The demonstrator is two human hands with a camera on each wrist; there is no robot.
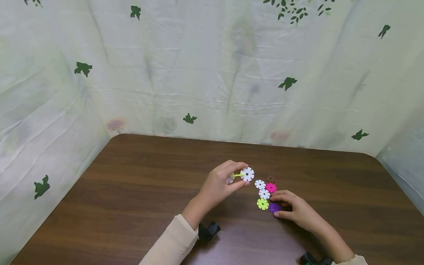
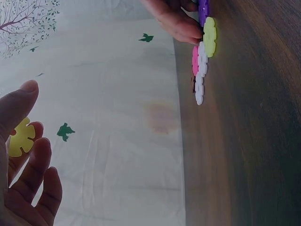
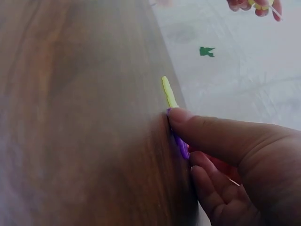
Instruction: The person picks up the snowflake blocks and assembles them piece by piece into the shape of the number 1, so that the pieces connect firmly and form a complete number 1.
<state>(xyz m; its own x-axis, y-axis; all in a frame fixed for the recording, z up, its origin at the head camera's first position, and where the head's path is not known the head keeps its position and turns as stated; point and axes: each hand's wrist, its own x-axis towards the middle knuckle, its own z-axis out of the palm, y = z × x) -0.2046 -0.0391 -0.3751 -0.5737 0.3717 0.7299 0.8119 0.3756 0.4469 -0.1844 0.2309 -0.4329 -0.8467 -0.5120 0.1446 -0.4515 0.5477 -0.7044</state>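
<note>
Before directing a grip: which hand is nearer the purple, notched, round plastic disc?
Right. The right hand touches the purple disc, thumb and fingers at its edge; the left hand is apart from it, farther forward and leftward.

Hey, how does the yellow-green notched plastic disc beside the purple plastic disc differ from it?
Colour: the yellow-green notched plastic disc is bright, the purple plastic disc darker. Contact: the right hand pinches the purple disc, while no hand holds the yellow-green disc. Visibility: from the head view, the yellow-green disc shows its face whole; the purple disc is partly hidden. Both are thin.
</note>
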